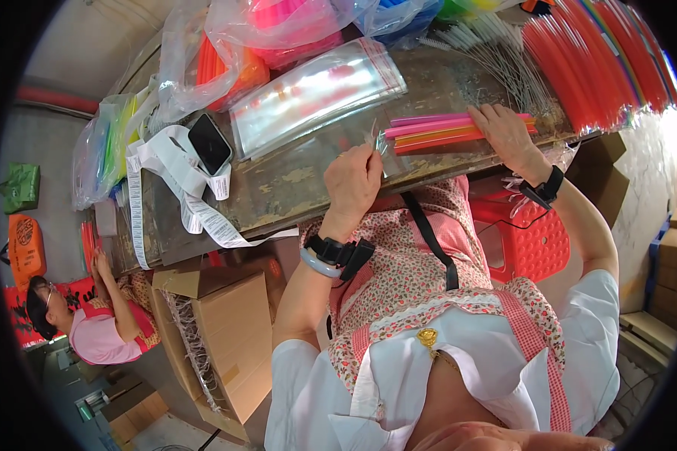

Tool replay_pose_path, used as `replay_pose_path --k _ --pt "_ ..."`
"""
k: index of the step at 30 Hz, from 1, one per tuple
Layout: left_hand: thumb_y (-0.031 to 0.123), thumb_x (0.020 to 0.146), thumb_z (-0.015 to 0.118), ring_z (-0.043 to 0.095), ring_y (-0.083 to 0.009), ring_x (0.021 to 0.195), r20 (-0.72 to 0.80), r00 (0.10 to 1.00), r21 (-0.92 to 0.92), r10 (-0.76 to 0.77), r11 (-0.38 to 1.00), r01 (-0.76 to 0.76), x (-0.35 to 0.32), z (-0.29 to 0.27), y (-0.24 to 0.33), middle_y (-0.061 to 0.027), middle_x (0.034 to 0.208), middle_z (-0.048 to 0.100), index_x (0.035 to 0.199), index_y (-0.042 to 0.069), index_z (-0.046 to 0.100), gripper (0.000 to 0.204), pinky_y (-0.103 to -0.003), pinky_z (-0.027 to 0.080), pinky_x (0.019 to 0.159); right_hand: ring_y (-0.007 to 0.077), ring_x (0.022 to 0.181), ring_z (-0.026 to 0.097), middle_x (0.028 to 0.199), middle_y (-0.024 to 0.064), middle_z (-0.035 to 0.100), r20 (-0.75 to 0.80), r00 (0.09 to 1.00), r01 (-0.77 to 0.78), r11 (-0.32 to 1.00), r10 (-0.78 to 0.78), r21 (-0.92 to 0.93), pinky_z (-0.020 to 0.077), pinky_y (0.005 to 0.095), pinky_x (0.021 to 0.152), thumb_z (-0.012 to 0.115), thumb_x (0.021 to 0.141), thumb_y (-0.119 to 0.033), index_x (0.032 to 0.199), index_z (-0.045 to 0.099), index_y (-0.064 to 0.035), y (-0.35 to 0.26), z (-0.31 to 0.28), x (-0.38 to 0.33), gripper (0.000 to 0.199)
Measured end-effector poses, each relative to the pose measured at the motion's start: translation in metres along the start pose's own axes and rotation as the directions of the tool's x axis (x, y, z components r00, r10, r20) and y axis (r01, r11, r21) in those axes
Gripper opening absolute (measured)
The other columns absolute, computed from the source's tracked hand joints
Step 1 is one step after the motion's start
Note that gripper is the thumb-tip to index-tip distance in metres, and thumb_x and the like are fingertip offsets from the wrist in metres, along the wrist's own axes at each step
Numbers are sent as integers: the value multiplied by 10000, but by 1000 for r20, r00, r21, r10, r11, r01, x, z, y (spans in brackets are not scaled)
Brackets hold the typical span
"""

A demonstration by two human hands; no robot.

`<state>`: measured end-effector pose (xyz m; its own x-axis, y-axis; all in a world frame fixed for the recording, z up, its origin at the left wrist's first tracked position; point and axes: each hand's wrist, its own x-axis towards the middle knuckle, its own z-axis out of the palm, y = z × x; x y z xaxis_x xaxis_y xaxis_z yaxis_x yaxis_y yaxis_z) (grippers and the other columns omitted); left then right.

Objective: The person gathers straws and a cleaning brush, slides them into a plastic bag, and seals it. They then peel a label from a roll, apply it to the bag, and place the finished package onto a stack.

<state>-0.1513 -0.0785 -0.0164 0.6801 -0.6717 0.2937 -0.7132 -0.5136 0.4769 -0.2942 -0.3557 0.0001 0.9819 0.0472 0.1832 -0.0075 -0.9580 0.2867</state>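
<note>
My right hand (510,139) is closed over a small bunch of pink, orange and red straws (436,135) near the table's front edge. The straws point left, toward my left hand (353,180). That hand is closed in a pinch by a thin clear plastic bag (380,141), whose outline is hard to make out against the table. Farther back lies a stack of clear plastic bags (316,98). To its left, a phone (210,144) rests on a long strip of white labels (192,203).
Many red straws (579,68) are heaped at the far right, beside thin straw brushes (496,56). Plastic sacks of coloured straws (263,45) line the back. A cardboard box (229,338) stands below left, a red stool (534,240) below right. Another person (101,323) works at the left.
</note>
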Motion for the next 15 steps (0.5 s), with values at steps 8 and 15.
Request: replay_pose_path --k 8,15 --pt "300 906 566 630 -381 718 150 985 189 -83 981 54 13 5 10 -155 744 651 780 62 616 274 -486 474 619 223 919 544 982 70 527 -23 1000 1 1000 -1 -15 465 317 815 549 783 -91 1259 503 -39 -2 0 0 481" --pt "310 900 572 641 -360 739 78 994 52 -75 996 71 9 1 1 -148 772 663 810 65 623 266 -486 473 633 223 921 544 988 70 530 0 1000 -3 1000 3 -4 464 316 817 547 793 -90 1253 505 -40 -1 -2 0 464"
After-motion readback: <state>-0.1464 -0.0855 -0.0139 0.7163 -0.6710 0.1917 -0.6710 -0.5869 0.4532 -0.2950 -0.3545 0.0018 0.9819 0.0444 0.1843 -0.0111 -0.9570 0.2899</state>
